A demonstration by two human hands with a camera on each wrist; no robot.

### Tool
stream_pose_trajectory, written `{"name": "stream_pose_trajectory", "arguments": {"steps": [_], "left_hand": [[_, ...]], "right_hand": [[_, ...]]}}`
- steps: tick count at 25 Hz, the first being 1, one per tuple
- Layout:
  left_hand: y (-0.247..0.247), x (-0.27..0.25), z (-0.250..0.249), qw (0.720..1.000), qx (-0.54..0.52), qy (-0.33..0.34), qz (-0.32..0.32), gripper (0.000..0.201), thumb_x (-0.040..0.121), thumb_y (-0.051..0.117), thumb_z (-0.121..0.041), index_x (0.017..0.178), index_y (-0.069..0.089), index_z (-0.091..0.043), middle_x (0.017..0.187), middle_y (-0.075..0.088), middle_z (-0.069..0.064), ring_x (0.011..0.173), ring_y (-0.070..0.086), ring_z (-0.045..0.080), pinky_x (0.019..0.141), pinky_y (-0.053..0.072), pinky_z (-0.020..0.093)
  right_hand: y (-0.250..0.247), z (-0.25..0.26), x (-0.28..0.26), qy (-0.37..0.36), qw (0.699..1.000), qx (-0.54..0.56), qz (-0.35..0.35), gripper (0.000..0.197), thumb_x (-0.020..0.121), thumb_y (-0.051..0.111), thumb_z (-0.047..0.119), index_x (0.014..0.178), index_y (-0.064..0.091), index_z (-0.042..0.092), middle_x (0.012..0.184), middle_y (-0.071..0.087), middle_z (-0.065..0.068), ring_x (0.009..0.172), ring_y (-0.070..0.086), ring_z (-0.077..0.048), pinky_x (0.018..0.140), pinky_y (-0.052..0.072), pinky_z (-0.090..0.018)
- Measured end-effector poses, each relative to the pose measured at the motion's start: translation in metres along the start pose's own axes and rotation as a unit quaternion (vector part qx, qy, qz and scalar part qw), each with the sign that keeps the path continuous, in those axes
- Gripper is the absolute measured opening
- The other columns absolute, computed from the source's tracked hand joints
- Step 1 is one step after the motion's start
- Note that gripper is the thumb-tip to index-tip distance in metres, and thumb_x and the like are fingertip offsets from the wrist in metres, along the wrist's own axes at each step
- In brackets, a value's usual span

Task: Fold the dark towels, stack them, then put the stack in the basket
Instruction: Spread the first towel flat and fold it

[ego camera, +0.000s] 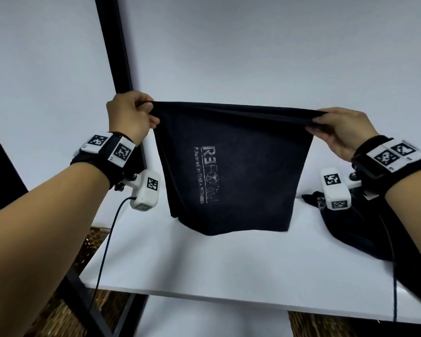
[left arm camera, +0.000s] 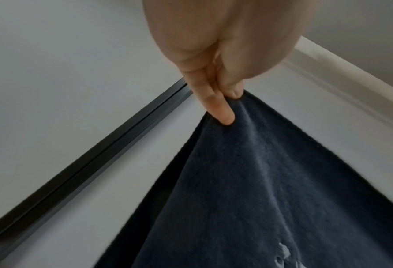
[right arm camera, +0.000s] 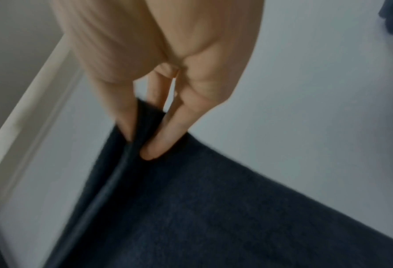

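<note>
Left of the desk (ego camera: 204, 276), and below its edge, part of a woven basket (ego camera: 95, 239) shows. A black frame post (ego camera: 117, 57) rises behind the desk's left end. The left hand (ego camera: 129, 115) pinches the upper left corner of a dark towel (ego camera: 233, 171), thumb and fingers (left arm camera: 220, 112) pressed together on the cloth. The towel hangs doubled over above the middle of the desk, its top edge stretched taut between the two hands and its lower edge touching or just above the desk; which of the two cannot be told. Pale lettering runs sideways down its near face. The right hand (ego camera: 340, 130) pinches the upper right corner, thumb on one side and fingers (right arm camera: 165, 137) on the other. At the desk's right end lies a second dark towel (ego camera: 365, 229), crumpled, partly behind the right wrist.
</note>
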State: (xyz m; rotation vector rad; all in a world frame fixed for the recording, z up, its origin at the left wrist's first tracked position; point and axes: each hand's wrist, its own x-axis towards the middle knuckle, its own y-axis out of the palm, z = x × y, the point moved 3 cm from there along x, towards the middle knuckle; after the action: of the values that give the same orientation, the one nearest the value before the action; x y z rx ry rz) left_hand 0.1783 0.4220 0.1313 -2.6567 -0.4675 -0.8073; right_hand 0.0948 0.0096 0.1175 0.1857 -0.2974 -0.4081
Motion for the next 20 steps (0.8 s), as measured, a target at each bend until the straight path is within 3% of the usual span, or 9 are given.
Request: {"name": "stream_pose_trajectory", "arguments": {"steps": [2,4,6,8,10,12,14,17,20], "left_hand": [[-0.003,-0.002,0.004,1.0,0.025,-0.002,0.016,0.015,0.094,0.053,-0.001,0.091,0.066,-0.008,0.07,0.063,0.006,0.048,0.066,0.007,0.058,0.058,0.027],[-0.009,-0.004,-0.002,0.999,0.04,0.017,0.03,0.016,0.093,0.054,-0.003,0.089,0.067,-0.011,0.07,0.065,0.008,0.047,0.063,0.005,0.058,0.055,0.027],[-0.02,-0.003,-0.017,0.997,0.048,0.056,0.039,0.016,0.092,0.057,-0.006,0.091,0.07,-0.015,0.07,0.065,0.003,0.048,0.06,0.001,0.059,0.049,0.024],[-0.034,-0.005,-0.035,0.993,0.034,0.1,0.053,0.017,0.092,0.058,-0.007,0.093,0.071,-0.017,0.075,0.065,-0.003,0.06,0.059,-0.002,0.067,0.047,0.02],[-0.046,-0.01,-0.048,0.989,-0.017,0.128,0.071,0.022,0.093,0.055,-0.004,0.09,0.069,-0.02,0.082,0.066,-0.004,0.075,0.06,0.004,0.076,0.049,0.02],[-0.051,-0.013,-0.056,0.985,-0.073,0.135,0.082,0.027,0.095,0.051,-0.003,0.088,0.067,-0.024,0.085,0.065,-0.001,0.077,0.06,0.014,0.072,0.053,0.026],[-0.045,-0.01,-0.054,0.985,-0.082,0.129,0.086,0.03,0.095,0.048,-0.007,0.085,0.065,-0.03,0.085,0.062,-0.001,0.075,0.056,0.019,0.061,0.051,0.032],[-0.022,-0.003,-0.026,0.986,-0.001,0.127,0.112,0.033,0.094,0.049,-0.006,0.08,0.063,-0.033,0.081,0.057,0.001,0.072,0.05,0.018,0.061,0.041,0.026],[0.01,-0.014,0.033,0.979,0.11,0.062,0.159,0.027,0.093,0.053,-0.008,0.08,0.063,-0.03,0.081,0.061,0.006,0.067,0.055,0.024,0.057,0.044,0.024]], "right_hand": [[-0.006,0.002,-0.001,-0.013,0.999,-0.015,0.043,0.036,0.063,0.077,-0.007,0.096,0.066,0.0,0.091,0.071,-0.012,0.09,0.07,-0.024,0.078,0.057,-0.025],[-0.011,0.009,-0.005,-0.059,0.996,-0.053,0.048,0.029,0.068,0.076,-0.005,0.095,0.066,0.002,0.085,0.074,-0.006,0.085,0.072,-0.021,0.08,0.058,-0.028],[-0.016,0.02,-0.012,-0.092,0.992,-0.078,0.028,0.009,0.082,0.071,0.004,0.086,0.065,0.009,0.073,0.072,0.0,0.071,0.073,-0.018,0.063,0.059,-0.025],[-0.021,0.032,-0.019,-0.095,0.991,-0.086,0.034,0.011,0.083,0.07,0.014,0.077,0.062,0.016,0.066,0.066,0.001,0.049,0.063,-0.014,0.043,0.046,-0.023],[-0.024,0.041,-0.025,-0.088,0.992,-0.069,0.061,0.016,0.081,0.07,0.014,0.068,0.063,0.021,0.062,0.06,0.002,0.045,0.048,-0.013,0.043,0.033,-0.021],[-0.023,0.044,-0.028,-0.079,0.992,-0.052,0.078,0.019,0.079,0.069,0.011,0.063,0.065,0.021,0.062,0.057,0.002,0.051,0.043,-0.014,0.045,0.034,-0.021],[-0.021,0.039,-0.026,-0.058,0.994,-0.064,0.074,0.025,0.085,0.065,0.008,0.064,0.062,0.021,0.065,0.054,0.0,0.055,0.042,-0.015,0.047,0.036,-0.021],[-0.021,0.019,-0.02,0.011,0.99,-0.14,0.032,0.021,0.087,0.066,0.014,0.071,0.055,0.021,0.066,0.048,-0.001,0.041,0.042,-0.011,0.041,0.032,-0.019],[-0.022,-0.032,-0.017,0.106,0.96,-0.256,0.039,0.022,0.092,0.061,0.015,0.076,0.048,0.02,0.067,0.046,-0.003,0.031,0.043,-0.009,0.032,0.03,-0.013]]}}
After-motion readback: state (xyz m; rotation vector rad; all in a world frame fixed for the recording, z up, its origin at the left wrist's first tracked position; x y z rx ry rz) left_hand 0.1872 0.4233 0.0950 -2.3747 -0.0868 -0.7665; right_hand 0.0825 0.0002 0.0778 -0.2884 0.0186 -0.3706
